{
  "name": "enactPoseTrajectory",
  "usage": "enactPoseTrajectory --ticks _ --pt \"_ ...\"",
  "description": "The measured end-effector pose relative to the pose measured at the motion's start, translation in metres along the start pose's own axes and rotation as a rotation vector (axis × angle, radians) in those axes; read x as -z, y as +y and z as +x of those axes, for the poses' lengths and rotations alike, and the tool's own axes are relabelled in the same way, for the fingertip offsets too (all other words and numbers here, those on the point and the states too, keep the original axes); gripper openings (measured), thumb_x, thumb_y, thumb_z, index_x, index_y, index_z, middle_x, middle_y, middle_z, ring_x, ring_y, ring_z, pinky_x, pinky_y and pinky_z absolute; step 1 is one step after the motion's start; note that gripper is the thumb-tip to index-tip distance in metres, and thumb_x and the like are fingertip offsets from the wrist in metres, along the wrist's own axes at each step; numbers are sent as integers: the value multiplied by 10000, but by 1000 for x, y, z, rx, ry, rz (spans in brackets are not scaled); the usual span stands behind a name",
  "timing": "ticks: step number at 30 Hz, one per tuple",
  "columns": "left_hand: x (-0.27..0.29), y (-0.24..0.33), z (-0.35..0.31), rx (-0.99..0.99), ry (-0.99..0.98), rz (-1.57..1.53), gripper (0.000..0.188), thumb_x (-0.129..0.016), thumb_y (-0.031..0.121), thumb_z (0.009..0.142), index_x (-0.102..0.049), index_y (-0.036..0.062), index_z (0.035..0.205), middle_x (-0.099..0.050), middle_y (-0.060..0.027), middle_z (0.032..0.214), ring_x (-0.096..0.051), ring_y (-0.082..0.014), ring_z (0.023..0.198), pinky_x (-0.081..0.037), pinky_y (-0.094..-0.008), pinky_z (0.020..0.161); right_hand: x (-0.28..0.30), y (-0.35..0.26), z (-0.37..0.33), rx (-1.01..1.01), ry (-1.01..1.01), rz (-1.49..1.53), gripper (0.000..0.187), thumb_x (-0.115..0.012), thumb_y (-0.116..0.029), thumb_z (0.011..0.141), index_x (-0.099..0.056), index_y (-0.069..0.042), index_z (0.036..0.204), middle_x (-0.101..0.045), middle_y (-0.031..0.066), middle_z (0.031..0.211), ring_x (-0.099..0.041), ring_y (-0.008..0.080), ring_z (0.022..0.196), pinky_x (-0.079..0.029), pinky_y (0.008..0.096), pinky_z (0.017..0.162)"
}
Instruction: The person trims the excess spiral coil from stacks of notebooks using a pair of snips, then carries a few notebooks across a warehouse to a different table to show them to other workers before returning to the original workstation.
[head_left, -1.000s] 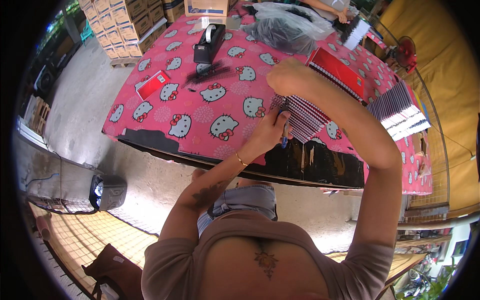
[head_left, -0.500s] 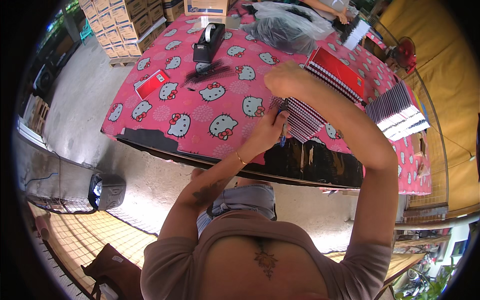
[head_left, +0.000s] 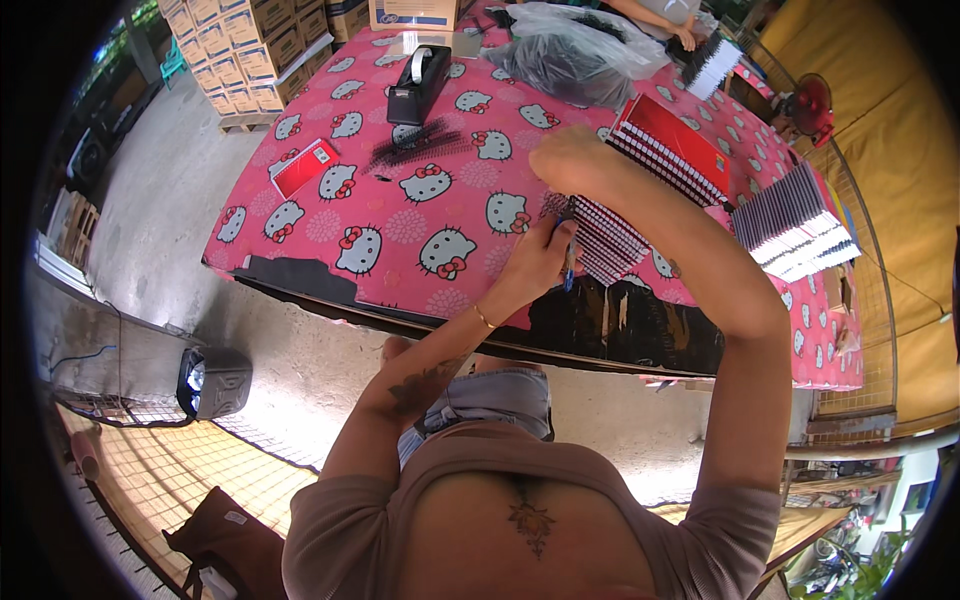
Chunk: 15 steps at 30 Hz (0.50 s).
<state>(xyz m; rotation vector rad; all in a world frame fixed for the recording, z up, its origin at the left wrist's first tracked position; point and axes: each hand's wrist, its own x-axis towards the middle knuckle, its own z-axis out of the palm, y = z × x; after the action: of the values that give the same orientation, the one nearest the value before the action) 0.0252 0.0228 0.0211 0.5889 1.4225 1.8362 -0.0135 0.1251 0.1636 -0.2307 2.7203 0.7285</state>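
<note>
My left hand (head_left: pixel 541 250) is closed around a slim blue-handled tool (head_left: pixel 569 272), its dark end pointing away from me at the corner of a stack of spiral notebooks (head_left: pixel 608 240). Only the bound edges of that stack show, in rows of white coil and dark red. My right hand (head_left: pixel 572 160) is curled into a fist just beyond the tool, above the far left end of the stack. Whatever its fingers grip is hidden from this view, and my right forearm covers part of the notebooks.
Red spiral notebooks (head_left: pixel 668 150) lie stacked beyond my right forearm, and another pile (head_left: pixel 795 225) stands farther right. Loose black coils (head_left: pixel 420 145), a black tape dispenser (head_left: pixel 420 85) and a small red notebook (head_left: pixel 305 170) lie left. A plastic bag (head_left: pixel 575 60) and another person's hand (head_left: pixel 686 38) are behind.
Both hands stay at the same corner of the stack, with only a slight shift. My right elbow has moved a little to the left.
</note>
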Motion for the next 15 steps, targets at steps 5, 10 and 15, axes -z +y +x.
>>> enactPoseTrajectory --ticks 5,10,15 --pt "-1 3 -1 3 13 3 307 -445 302 1014 -512 8 1073 -640 -81 772 -688 -181 643 -512 -275 474 -1 2 0 5 -5 11 197 -622 -148 824 -747 -84 961 -728 106 1008 -699 248 957 -545 402 760" --pt "5 5 7 -57 2 78 298 -426 293 1026 -495 5 1061 -613 -85 746 -665 -182 603 -529 -287 481 0 1 -1 5 -11 1 206 -612 -138 829 -746 -82 974 -725 113 1024 -696 253 968 -547 397 763" --pt "0 5 -5 -51 -50 74 288 -420 280 1030 -489 2 1062 -603 -85 734 -634 -172 549 -516 -284 465 -7 2 2 -24 5 43 221 -601 -112 827 -742 -61 989 -717 139 1034 -694 281 971 -553 413 776"
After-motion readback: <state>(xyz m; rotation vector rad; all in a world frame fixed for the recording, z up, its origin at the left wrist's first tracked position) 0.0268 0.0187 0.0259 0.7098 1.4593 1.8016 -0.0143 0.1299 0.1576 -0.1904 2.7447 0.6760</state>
